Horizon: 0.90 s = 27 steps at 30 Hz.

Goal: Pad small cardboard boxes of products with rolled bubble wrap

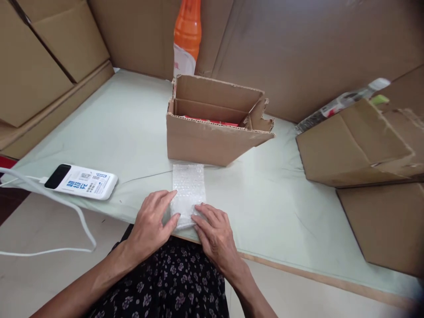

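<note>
At lower centre, the left grip (152, 217) is gaping, the right grip (216, 232) resting half-open, both only touching the wrap (188, 190). A tug could be sending it off the counter (265, 212).

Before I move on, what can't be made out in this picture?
All in the head view:
Tall orange bottle: top cut off by the upper edge; base hidden behind the open brown cardboard box.
Red thing inside: partly hidden by the box's front wall.
Clear bubble wrap: lower right edge hidden by the right hand.
</note>
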Available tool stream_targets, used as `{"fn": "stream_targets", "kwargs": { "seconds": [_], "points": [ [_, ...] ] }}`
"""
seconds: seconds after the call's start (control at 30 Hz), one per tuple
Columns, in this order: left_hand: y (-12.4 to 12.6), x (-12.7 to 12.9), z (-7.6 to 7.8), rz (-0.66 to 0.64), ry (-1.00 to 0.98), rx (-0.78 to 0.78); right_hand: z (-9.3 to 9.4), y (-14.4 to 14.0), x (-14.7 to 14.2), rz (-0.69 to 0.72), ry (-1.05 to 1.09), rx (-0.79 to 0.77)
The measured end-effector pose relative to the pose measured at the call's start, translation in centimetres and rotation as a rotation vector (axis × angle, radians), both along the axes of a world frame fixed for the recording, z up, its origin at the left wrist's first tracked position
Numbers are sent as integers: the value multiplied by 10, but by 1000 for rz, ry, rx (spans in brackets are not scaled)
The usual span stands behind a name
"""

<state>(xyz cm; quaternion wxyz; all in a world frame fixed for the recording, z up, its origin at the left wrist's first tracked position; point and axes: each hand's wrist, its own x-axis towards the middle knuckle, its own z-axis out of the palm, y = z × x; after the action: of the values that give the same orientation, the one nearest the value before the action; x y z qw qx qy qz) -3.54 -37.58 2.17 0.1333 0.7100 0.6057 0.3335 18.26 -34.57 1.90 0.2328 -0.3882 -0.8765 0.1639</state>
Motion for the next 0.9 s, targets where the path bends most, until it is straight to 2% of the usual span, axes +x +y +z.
{"fn": "stream_targets", "kwargs": {
  "seconds": [0.13,0.2,0.33,0.47,0.57,0.67,0.77,0.9],
  "points": [
    [-8,-1,5,-137,-37,-25,6,13,-3,38,82,-83],
    [-6,1,2,-96,-44,-55,11,16,-4,10,104,-88],
    [6,4,-6,12,2,-60,15,13,-2,-107,149,94],
    [10,1,-8,35,53,17,7,11,-1,4,21,82],
    [4,-2,-4,-51,42,72,1,16,-5,36,-13,81],
    [-3,-4,1,-139,-8,53,3,20,-8,15,88,-2],
    [-3,-6,4,-135,-92,-38,11,18,-7,12,139,-130],
    [11,-8,0,-60,-29,-48,18,10,-7,-89,60,49]
  ]
}}
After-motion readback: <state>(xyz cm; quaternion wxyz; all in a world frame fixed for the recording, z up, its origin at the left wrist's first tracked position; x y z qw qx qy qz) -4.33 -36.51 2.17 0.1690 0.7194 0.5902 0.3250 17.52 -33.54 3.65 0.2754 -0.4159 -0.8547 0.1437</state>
